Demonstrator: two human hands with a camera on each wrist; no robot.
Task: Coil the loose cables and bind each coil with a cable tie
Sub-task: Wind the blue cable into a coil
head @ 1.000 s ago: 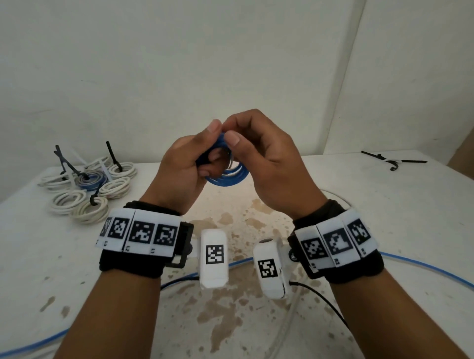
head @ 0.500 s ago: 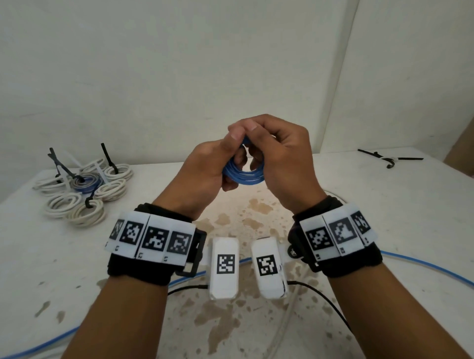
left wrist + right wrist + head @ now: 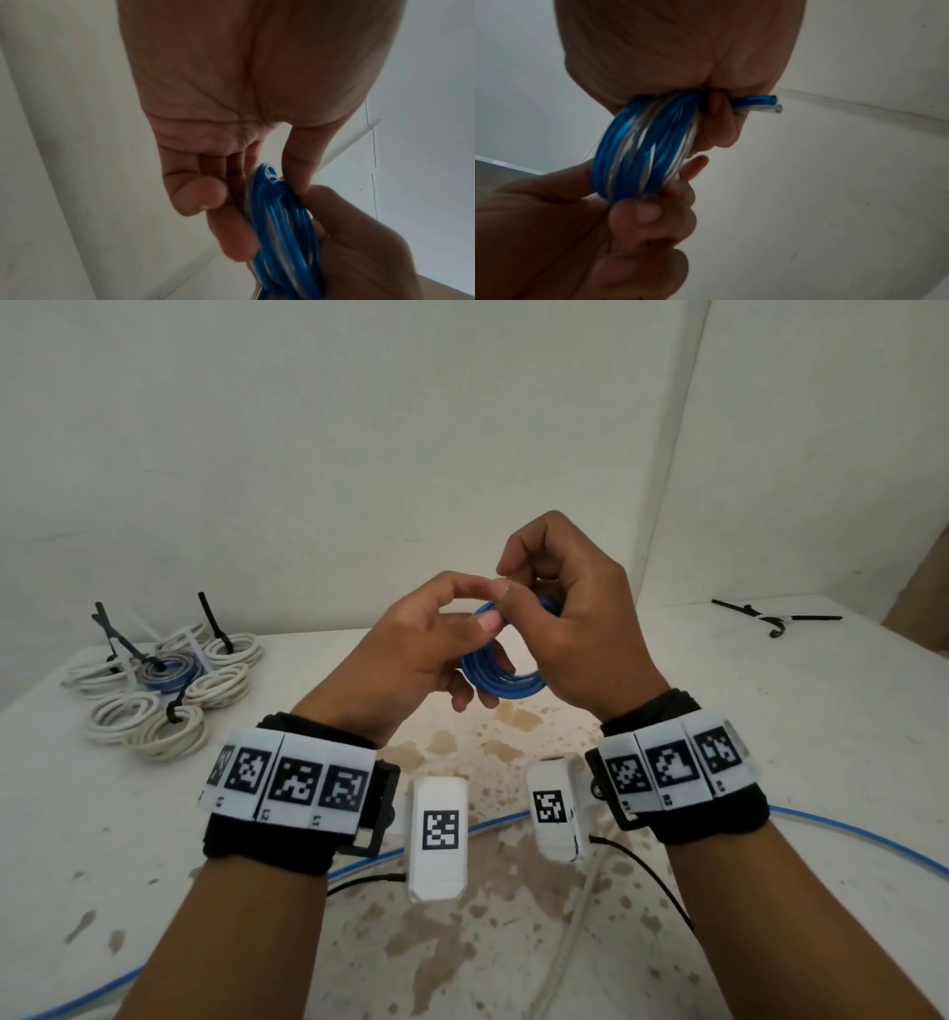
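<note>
Blue-and-clear cable coil [image 3: 495,667] upright, unbound, cut ends protruding.

Seven bound coils [image 3: 169,680], one held blue coil [image 3: 500,677], two hands [image 3: 416,654].

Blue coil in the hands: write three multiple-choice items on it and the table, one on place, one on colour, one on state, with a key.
1. The finished coils lie where?
A. far left of the table
B. far right
C. under the wrists

2. The ties on the finished coils are mostly what colour?
A. red
B. black
C. green

3. The blue coil is
A. lying on the table
B. held by both hands
C. held by one hand

Key:
1 A, the pile sits at the table far left.
2 B, black tails stick up.
3 B, left hand and right hand both grip it in the air.
</note>
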